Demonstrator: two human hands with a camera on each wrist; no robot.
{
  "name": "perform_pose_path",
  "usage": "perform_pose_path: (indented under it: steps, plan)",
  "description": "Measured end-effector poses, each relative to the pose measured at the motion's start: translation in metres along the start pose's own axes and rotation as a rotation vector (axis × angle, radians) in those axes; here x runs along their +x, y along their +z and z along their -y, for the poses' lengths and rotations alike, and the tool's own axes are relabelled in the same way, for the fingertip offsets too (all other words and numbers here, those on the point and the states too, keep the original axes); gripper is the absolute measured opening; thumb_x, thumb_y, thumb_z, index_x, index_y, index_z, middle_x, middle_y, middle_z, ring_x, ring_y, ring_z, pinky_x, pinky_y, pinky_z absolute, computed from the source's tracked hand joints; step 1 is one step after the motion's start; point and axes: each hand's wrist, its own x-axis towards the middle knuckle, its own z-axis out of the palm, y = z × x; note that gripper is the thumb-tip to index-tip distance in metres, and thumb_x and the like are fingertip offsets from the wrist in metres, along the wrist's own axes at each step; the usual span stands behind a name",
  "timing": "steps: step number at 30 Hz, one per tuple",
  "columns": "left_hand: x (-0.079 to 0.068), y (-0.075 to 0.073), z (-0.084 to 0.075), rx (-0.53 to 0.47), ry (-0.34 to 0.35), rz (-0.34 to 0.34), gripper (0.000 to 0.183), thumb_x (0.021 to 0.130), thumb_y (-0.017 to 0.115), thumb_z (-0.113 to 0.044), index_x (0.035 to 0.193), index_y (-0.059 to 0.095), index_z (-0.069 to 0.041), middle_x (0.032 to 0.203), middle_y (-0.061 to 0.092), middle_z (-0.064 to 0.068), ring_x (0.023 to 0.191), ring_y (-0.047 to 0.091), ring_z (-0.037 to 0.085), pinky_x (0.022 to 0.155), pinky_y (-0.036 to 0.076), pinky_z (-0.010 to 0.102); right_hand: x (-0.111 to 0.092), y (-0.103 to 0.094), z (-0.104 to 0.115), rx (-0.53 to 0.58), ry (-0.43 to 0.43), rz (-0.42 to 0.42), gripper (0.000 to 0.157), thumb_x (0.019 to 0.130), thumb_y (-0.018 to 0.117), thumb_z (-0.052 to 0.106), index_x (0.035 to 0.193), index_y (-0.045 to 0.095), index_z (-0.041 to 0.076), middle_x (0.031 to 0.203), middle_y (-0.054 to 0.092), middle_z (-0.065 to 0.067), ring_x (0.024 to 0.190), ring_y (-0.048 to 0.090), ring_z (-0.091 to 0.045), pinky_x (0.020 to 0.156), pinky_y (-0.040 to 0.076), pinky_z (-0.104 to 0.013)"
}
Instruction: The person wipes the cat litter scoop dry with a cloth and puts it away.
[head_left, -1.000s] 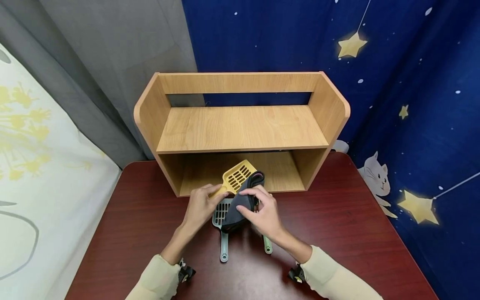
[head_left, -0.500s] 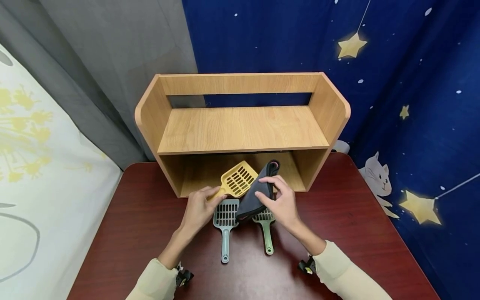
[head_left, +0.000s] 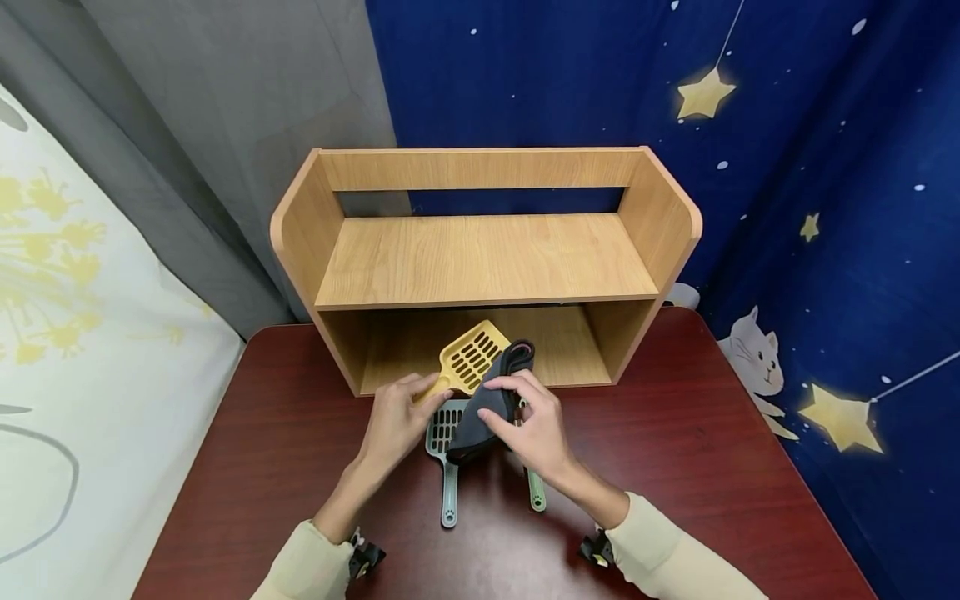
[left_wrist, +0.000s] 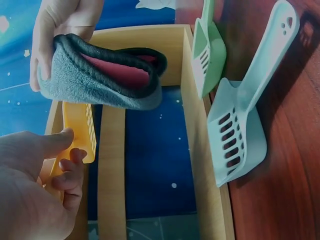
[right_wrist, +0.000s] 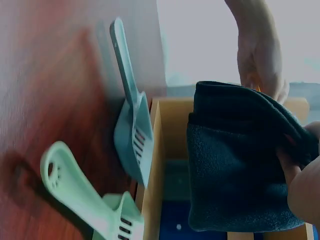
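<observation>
Nearest are two cream sleeves (head_left: 303, 567), a small black device (head_left: 366, 557) strapped at each wrist. Before them, on the dark red-brown worktop (head_left: 697, 442) with its wood-grain finish, lie a pale blue plastic slotted scoop (head_left: 449, 487) and a light green plastic slotted scoop (head_left: 536, 493), side by side and slightly apart, handles toward the person. From the head view the right hand and the cloth hide most of the green one's head; the left wrist view shows its slots.

Above the scoops, the right hand (head_left: 536, 425) holds a folded dark grey fleece cloth (head_left: 474, 427) with black edging and a pink inner side, its thumb and forefinger pinching the fabric. The left hand (head_left: 397, 423) has its thumb and curled fingers closed round the handle of a yellow plastic slotted scoop (head_left: 471, 358). This scoop is raised, its head pointing away and to the right; in the head view the cloth overlaps its right edge, but whether the two touch cannot be told.

Beyond stands a two-tier, light wood-grain shelf unit (head_left: 487, 254), its lower compartment behind the yellow scoop. Farthest back hang a plain grey curtain (head_left: 240, 92) and a deep blue curtain (head_left: 540, 75) with yellow stars; a white cloth with yellow floral print (head_left: 97, 350) hangs at the left.
</observation>
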Motion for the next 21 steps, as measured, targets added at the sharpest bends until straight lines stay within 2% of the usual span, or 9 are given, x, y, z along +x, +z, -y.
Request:
perform_pose_path:
  steps: [5,7,9,13,16,21]
  plan:
    - [0.000,-0.004,-0.004,0.007,0.000,0.006,0.035,0.086,0.088,-0.009,0.114,0.078,0.009,0.080,0.073,0.010,0.056,0.043,0.005,0.050,0.037,0.022,-0.004,0.003,0.003,0.018,-0.042,0.031,0.035,0.082,0.091,0.007,0.114,0.077,0.012,0.100,0.068,-0.003,0.058,0.046,-0.018,0.049,0.044,-0.028]
    - [0.000,-0.005,-0.005,0.011,-0.002,0.009,0.034,0.086,0.088,-0.009,0.114,0.078,0.009,0.080,0.073,0.010,0.056,0.043,0.005,0.050,0.037,0.022,-0.004,0.001,0.001,0.018,-0.033,0.016,0.036,0.081,0.091,0.005,0.114,0.077,0.011,0.100,0.068,-0.004,0.057,0.045,-0.013,0.048,0.042,-0.023]
    - [0.000,-0.007,-0.006,0.014,-0.007,0.017,0.034,0.087,0.088,-0.010,0.114,0.078,0.009,0.082,0.074,0.010,0.057,0.045,0.006,0.051,0.038,0.022,-0.002,-0.004,-0.001,0.021,-0.008,-0.018,0.037,0.080,0.091,0.002,0.114,0.077,0.009,0.101,0.068,-0.007,0.055,0.043,-0.010,0.046,0.039,-0.020]
    - [-0.001,-0.012,-0.008,0.032,-0.016,0.038,0.035,0.088,0.087,-0.010,0.115,0.077,0.009,0.088,0.077,0.013,0.061,0.050,0.009,0.054,0.041,0.024,0.004,-0.018,-0.006,0.108,0.080,-0.084,0.040,0.078,0.088,-0.010,0.115,0.075,0.000,0.105,0.066,-0.017,0.064,0.056,-0.005,0.053,0.050,-0.016]
    - [-0.003,-0.019,-0.010,0.057,-0.017,0.043,0.035,0.087,0.088,-0.010,0.115,0.078,0.008,0.092,0.078,0.014,0.065,0.054,0.012,0.057,0.043,0.025,0.008,-0.031,-0.010,0.195,0.127,-0.095,0.040,0.079,0.084,-0.016,0.117,0.073,-0.006,0.106,0.063,-0.022,0.081,0.067,-0.010,0.064,0.058,-0.021]
    - [0.001,-0.034,-0.017,0.067,-0.018,0.046,0.033,0.087,0.088,-0.013,0.113,0.080,0.004,0.089,0.078,0.009,0.066,0.054,0.012,0.056,0.042,0.024,0.006,-0.050,-0.018,0.208,0.150,-0.100,0.039,0.079,0.082,-0.019,0.116,0.073,-0.007,0.105,0.062,-0.022,0.087,0.068,-0.011,0.068,0.059,-0.021]
